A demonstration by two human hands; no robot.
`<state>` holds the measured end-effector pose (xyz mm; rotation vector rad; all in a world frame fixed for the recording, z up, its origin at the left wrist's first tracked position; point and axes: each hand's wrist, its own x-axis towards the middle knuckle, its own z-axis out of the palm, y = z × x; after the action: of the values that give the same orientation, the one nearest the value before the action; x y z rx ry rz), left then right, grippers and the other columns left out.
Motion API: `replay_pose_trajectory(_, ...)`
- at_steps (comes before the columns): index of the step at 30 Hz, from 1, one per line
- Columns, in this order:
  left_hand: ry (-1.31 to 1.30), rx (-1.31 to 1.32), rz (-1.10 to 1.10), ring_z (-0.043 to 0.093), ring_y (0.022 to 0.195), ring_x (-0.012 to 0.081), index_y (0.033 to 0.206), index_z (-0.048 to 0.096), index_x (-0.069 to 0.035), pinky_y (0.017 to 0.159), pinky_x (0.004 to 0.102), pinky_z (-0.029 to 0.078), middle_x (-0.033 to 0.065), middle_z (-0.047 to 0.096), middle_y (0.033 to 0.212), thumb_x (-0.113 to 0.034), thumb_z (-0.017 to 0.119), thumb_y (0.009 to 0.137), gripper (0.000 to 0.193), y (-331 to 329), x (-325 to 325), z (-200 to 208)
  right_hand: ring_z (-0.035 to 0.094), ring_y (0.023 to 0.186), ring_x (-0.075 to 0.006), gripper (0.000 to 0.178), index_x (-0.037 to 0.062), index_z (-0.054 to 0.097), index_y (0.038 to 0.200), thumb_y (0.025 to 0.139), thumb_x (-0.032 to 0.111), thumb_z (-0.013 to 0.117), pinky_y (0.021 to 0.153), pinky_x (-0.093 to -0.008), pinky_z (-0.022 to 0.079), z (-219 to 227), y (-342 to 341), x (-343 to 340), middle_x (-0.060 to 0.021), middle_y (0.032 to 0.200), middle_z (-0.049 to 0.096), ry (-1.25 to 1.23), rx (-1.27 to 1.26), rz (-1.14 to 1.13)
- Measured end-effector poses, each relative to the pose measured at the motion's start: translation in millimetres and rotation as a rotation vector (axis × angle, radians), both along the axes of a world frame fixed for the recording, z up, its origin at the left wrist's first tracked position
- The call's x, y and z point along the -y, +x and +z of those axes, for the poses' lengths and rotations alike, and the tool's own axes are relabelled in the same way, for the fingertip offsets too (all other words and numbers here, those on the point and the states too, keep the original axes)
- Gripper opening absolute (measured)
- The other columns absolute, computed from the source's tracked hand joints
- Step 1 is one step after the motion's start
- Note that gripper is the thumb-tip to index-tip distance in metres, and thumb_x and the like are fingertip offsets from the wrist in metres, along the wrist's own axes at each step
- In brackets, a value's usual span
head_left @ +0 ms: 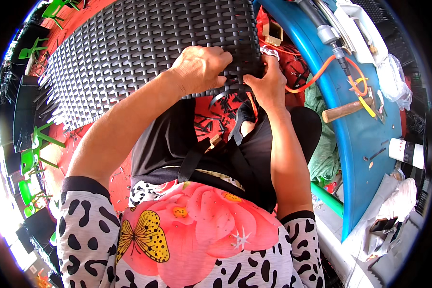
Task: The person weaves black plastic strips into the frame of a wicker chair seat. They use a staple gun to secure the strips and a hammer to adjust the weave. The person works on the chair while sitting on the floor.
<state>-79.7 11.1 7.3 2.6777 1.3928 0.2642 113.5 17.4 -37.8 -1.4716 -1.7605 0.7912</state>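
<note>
A panel woven from dark grey plastic wicker strips (129, 57) lies over my lap and stretches away to the upper left. Loose strip ends stick out along its left edge. My left hand (201, 68) is closed, its curled fingers pressed to the weave near the right end; what they pinch is hidden. Beside it, my right hand (270, 84) grips the panel's right edge, thumb on the near side and the other fingers partly behind. Something white wraps one of its fingertips. Below the hands, a curved strip end (218, 99) hangs from the panel's near edge.
At right stands a blue table (341, 144) with a grey power tool (327, 34), an orange hose (317, 77), a wooden-handled hammer (343, 110), a plastic bag (394, 81) and a white cup (406, 152). Dark scraps (211, 126) litter the red floor. Green-legged furniture (29, 161) stands left.
</note>
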Motion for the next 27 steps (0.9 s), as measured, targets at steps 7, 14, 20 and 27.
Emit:
replay_pose_trajectory(7, 0.135, 0.089, -0.014, 0.058, 0.072, 0.0269, 0.085, 0.05, -0.006, 0.059, 0.038, 0.05, 0.0079, 0.053, 0.078, -0.021, 0.069, 0.065, 0.031, -6.2, 1.2, -11.5, 0.063, 0.082, -0.0209, 0.059, -0.0032, 0.047, 0.114, 0.062, 0.01, 0.073, 0.076, -0.031, 0.049, -18.5, 3.0, -6.4, -0.0141, 0.093, 0.064, -0.133, -0.335, 0.031)
replay_pose_trajectory(14, 0.222, 0.134, -0.027, 0.057, 0.064, 0.0271, 0.084, 0.05, -0.007, 0.053, 0.0367, 0.049, 0.0078, 0.05, 0.074, -0.02, 0.068, 0.065, 0.029, -6.7, 1.6, -16.6, 0.06, 0.081, -0.0141, 0.055, -0.0077, 0.043, 0.121, 0.071, -0.002, 0.066, 0.074, -0.0256, 0.048, -7.2, 15.5, -3.2, -0.0111, 0.093, 0.063, -0.38, -0.844, 0.174)
replay_pose_trajectory(20, 0.212, 0.157, -0.018, 0.056, 0.064, 0.0268, 0.084, 0.05, -0.007, 0.052, 0.0364, 0.049, 0.0076, 0.05, 0.074, -0.018, 0.068, 0.065, 0.029, -8.6, 3.6, -15.0, 0.058, 0.074, -0.0105, 0.051, -0.009, 0.042, 0.121, 0.075, -0.004, 0.063, 0.065, -0.0202, 0.045, -18.9, 28.3, -6.5, -0.0103, 0.089, 0.062, -0.434, -0.903, 0.219)
replay_pose_trajectory(27, 0.201, 0.133, 0.015, 0.058, 0.067, 0.0278, 0.086, 0.049, -0.006, 0.054, 0.0364, 0.05, 0.0085, 0.051, 0.077, -0.016, 0.068, 0.063, 0.031, -5.7, 7.1, -13.4, 0.057, 0.072, -0.0087, 0.048, -0.0082, 0.043, 0.119, 0.076, -0.004, 0.064, 0.06, -0.0184, 0.043, -14.9, 19.0, -0.8, -0.0102, 0.088, 0.062, -0.4, -0.906, 0.123)
